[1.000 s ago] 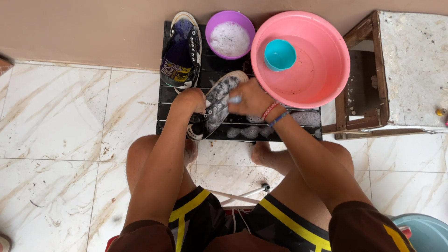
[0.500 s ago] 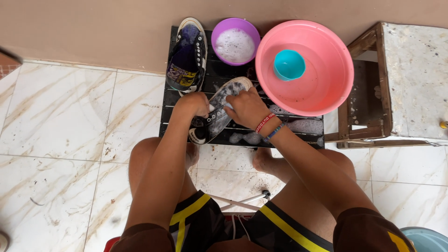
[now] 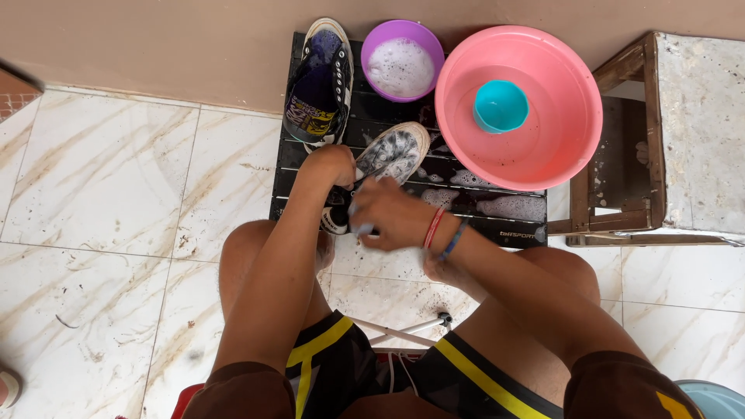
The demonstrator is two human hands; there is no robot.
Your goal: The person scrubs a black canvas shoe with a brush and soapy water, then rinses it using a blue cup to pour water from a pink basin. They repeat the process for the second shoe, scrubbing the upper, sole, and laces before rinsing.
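Head view: a soapy sneaker point(image 3: 388, 155) is held sole-up on the black slatted tabletop point(image 3: 497, 213), its heel end gripped by the left hand point(image 3: 332, 164) and its toe pointed toward the pink basin point(image 3: 559, 155). The right hand point(image 3: 386, 215) is clenched just below the sole around a small object that cannot be identified. A second sneaker point(image 3: 320, 81) is laid beside the purple bowl point(image 3: 402, 62).

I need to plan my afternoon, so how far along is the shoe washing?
In hand: the left hand steadies a soapy sneaker while the right hand scrubs it. Nothing looks finished. Left: the dark sneaker by the purple bowl shows no suds.
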